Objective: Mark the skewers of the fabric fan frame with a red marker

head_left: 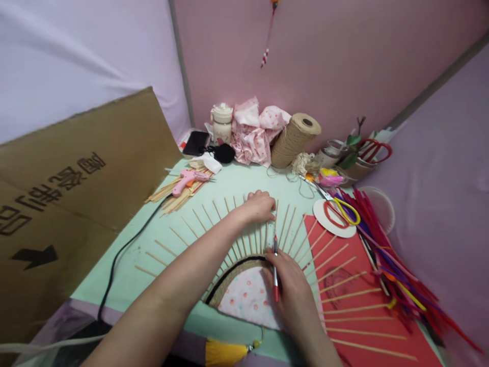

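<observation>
A half-round fan frame lies on the table, its base covered in white fabric with red dots (244, 298) and edged with twine and a black band (235, 270). Thin wooden sticks (196, 219) radiate from that edge. My left hand (262, 206) reaches across to the stick tips, its fingers closed at the far end of a narrow clear ruler (270, 237) that lies along a stick. Close to the black band, my right hand (292, 285) grips a red pen (275, 290), tip pointing away from me. Some right fingertips rest by the ruler's near end.
A pink glue gun (189, 179) lies on loose sticks at left, its black cord (122, 250) trailing forward. Scissors (340, 211) sit on a white disc at right, beside bundled pipe cleaners (397, 270). A twine spool (294, 140) stands behind; a cardboard panel (95, 153) flanks the left.
</observation>
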Motion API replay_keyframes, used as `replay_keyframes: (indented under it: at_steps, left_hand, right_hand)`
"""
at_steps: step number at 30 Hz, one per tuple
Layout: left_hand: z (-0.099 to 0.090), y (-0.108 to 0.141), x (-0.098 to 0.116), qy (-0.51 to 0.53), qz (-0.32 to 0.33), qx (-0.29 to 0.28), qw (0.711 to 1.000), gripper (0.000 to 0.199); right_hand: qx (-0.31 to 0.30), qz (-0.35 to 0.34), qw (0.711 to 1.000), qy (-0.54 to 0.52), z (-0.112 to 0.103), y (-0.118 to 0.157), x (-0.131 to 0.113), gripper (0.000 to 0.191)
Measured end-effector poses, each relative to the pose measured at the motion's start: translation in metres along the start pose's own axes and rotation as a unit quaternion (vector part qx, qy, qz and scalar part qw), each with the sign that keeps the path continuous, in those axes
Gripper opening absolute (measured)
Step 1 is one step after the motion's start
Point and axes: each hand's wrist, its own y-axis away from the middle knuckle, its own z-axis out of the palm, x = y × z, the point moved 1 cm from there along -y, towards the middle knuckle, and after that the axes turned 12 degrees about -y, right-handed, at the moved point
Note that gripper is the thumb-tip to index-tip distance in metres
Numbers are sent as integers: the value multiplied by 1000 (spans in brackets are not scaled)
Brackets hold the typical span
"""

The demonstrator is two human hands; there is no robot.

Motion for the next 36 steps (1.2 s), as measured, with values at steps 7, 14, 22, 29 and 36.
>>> replay_keyframes:
  at_steps: [7,14,22,29,36]
  left_hand:
    - [1,-5,-3,16,3,6,1000,26]
    - [6,-7,-4,10,1,20,1000,28]
    - [6,-7,-3,17,-8,13,1000,28]
    - [6,-8,0,16,-11,17,1000,33]
    - [3,-6,4,13,-11,16,1000,36]
  right_hand:
    - [-16,9,1000,-7,-2,-2,-2,25]
    - [-3,9,1000,-19,-1,-1,-2,24]
    - [0,17,1000,-19,0,1,1,26]
    - [48,43,996,-56,-5,4,1,29]
    - [64,51,996,-39,-7,5,-1,27]
